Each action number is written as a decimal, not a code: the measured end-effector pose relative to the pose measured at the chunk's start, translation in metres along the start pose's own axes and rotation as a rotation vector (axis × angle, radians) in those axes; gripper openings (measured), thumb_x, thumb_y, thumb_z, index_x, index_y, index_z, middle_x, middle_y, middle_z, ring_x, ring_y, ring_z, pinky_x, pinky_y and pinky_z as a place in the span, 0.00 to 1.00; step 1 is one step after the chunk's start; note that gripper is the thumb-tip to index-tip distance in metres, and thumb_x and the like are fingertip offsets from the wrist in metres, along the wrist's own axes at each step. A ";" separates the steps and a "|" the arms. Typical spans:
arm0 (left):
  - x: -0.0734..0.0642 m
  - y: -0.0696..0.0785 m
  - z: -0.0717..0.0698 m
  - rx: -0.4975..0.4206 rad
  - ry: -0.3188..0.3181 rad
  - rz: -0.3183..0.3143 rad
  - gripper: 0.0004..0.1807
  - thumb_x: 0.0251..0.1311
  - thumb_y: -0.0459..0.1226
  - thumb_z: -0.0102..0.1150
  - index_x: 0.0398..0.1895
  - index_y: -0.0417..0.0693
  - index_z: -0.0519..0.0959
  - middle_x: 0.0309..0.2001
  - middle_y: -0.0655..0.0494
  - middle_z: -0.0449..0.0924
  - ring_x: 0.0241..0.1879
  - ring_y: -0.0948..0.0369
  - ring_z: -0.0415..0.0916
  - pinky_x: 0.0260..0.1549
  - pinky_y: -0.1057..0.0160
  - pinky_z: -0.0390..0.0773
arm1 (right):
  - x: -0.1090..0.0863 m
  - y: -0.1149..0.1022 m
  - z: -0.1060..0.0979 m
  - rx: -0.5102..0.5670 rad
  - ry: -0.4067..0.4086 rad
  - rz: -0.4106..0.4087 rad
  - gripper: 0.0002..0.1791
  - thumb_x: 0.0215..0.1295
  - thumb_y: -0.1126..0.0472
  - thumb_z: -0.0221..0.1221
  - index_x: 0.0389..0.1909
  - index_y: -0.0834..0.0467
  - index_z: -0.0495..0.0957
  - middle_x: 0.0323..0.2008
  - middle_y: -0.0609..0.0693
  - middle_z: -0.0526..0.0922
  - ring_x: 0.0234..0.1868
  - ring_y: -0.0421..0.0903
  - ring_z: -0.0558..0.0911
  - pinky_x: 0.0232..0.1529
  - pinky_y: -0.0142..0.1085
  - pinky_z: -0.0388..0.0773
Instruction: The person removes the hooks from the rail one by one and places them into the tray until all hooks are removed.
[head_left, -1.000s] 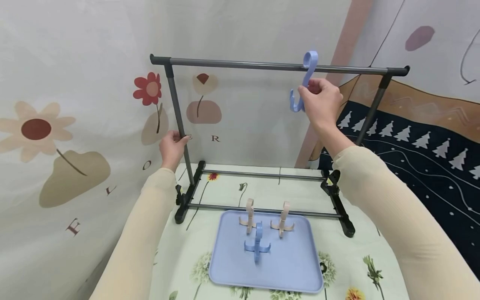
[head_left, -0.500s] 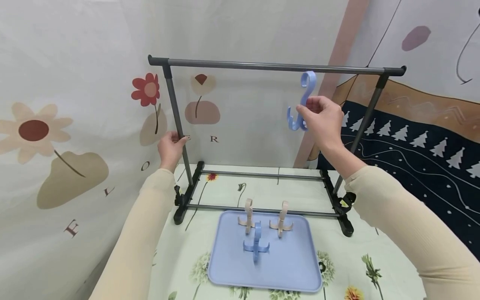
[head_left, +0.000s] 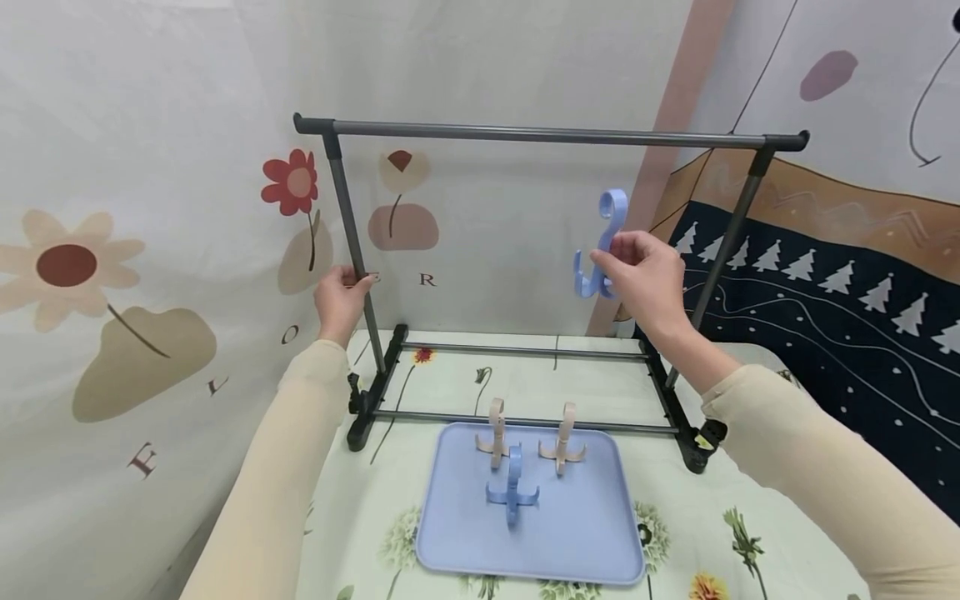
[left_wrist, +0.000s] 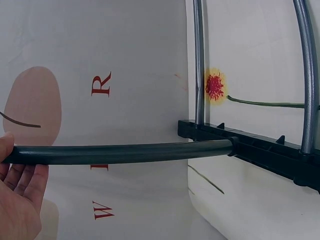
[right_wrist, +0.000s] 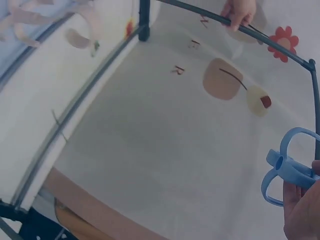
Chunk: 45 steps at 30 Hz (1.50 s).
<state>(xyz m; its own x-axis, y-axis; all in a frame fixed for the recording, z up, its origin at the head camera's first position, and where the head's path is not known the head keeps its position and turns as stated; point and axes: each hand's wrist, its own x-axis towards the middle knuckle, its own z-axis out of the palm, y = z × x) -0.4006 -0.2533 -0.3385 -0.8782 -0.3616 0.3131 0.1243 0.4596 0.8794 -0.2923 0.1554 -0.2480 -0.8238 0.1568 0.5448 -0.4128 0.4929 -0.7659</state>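
Note:
My right hand [head_left: 647, 279] pinches a blue multi-prong hook [head_left: 611, 225] by its stem, curved top upward, below the rack's top bar and apart from it. In the right wrist view the prongs of that hook [right_wrist: 295, 170] spread out beside the fingers. My left hand [head_left: 342, 304] grips the left upright [head_left: 347, 200] of a dark metal rack. The left wrist view shows the thumb above and fingers below that upright [left_wrist: 125, 154]. On a blue tray [head_left: 570, 542] stand another blue hook [head_left: 513, 492] and two beige hooks, one at left [head_left: 497, 433] and one at right [head_left: 564, 442].
The rack's top bar [head_left: 525, 133] spans between two uprights, above a base with black feet [head_left: 375, 392] and two low crossbars [head_left: 525, 421]. The tray lies in front of the base on a flowered tablecloth [head_left: 720, 517]. Printed curtains [head_left: 187, 125] hang behind and beside the rack.
My right hand has come down with the blue hook, from the height of the top bar to well below it. The left hand keeps its grip on the upright.

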 end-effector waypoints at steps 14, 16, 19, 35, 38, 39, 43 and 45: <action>0.000 0.002 0.001 0.003 0.008 0.016 0.17 0.69 0.40 0.60 0.53 0.38 0.75 0.50 0.43 0.79 0.49 0.51 0.75 0.52 0.53 0.73 | -0.046 0.039 -0.004 -0.112 -0.163 0.060 0.16 0.67 0.52 0.64 0.42 0.63 0.80 0.35 0.56 0.83 0.39 0.48 0.80 0.45 0.42 0.79; 0.000 0.003 0.001 0.001 0.012 0.022 0.16 0.68 0.39 0.60 0.53 0.37 0.75 0.49 0.43 0.79 0.49 0.51 0.75 0.52 0.52 0.73 | -0.052 0.043 -0.004 -0.117 -0.176 0.063 0.16 0.67 0.53 0.64 0.42 0.63 0.80 0.35 0.56 0.83 0.39 0.50 0.81 0.46 0.45 0.79; 0.000 0.003 0.001 -0.001 0.008 0.022 0.17 0.68 0.40 0.60 0.53 0.37 0.75 0.50 0.43 0.79 0.49 0.51 0.75 0.52 0.53 0.73 | -0.061 0.050 -0.005 -0.124 -0.196 0.069 0.16 0.67 0.53 0.64 0.42 0.63 0.81 0.34 0.56 0.83 0.39 0.51 0.82 0.47 0.48 0.80; 0.000 0.001 0.000 0.005 0.000 -0.004 0.18 0.69 0.42 0.59 0.54 0.39 0.74 0.51 0.44 0.79 0.51 0.52 0.75 0.53 0.52 0.73 | -0.117 0.085 -0.004 -0.130 -0.261 0.148 0.07 0.62 0.61 0.68 0.34 0.61 0.82 0.29 0.51 0.84 0.33 0.47 0.83 0.32 0.29 0.79; 0.001 0.000 0.000 0.004 -0.001 -0.005 0.18 0.69 0.42 0.59 0.54 0.39 0.74 0.51 0.45 0.79 0.51 0.52 0.75 0.53 0.53 0.73 | -0.129 0.092 -0.002 -0.138 -0.266 0.169 0.06 0.61 0.61 0.69 0.32 0.60 0.83 0.29 0.49 0.85 0.32 0.44 0.83 0.32 0.30 0.80; 0.001 0.000 0.001 0.002 -0.002 -0.006 0.17 0.69 0.42 0.59 0.54 0.39 0.74 0.51 0.45 0.79 0.51 0.52 0.75 0.53 0.53 0.73 | -0.133 0.094 -0.002 -0.143 -0.265 0.175 0.06 0.61 0.62 0.69 0.32 0.60 0.83 0.29 0.49 0.85 0.32 0.44 0.84 0.32 0.30 0.80; 0.002 -0.001 0.001 -0.003 0.000 -0.006 0.17 0.69 0.41 0.59 0.54 0.39 0.74 0.50 0.45 0.79 0.51 0.52 0.75 0.53 0.53 0.73 | -0.145 0.102 0.000 -0.149 -0.261 0.199 0.06 0.61 0.62 0.69 0.33 0.60 0.83 0.30 0.50 0.86 0.32 0.44 0.85 0.33 0.31 0.81; 0.002 -0.001 0.001 -0.006 0.000 -0.008 0.17 0.69 0.41 0.59 0.54 0.39 0.74 0.51 0.45 0.79 0.51 0.52 0.75 0.53 0.52 0.73 | -0.150 0.106 0.001 -0.156 -0.259 0.214 0.06 0.60 0.62 0.69 0.33 0.60 0.83 0.30 0.49 0.86 0.33 0.44 0.85 0.33 0.31 0.81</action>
<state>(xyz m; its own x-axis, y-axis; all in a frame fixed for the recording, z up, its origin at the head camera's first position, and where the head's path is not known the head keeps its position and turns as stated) -0.4029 -0.2540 -0.3392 -0.8792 -0.3652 0.3061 0.1201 0.4519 0.8839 -0.2125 0.1829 -0.4114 -0.9644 0.0587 0.2577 -0.1722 0.6003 -0.7810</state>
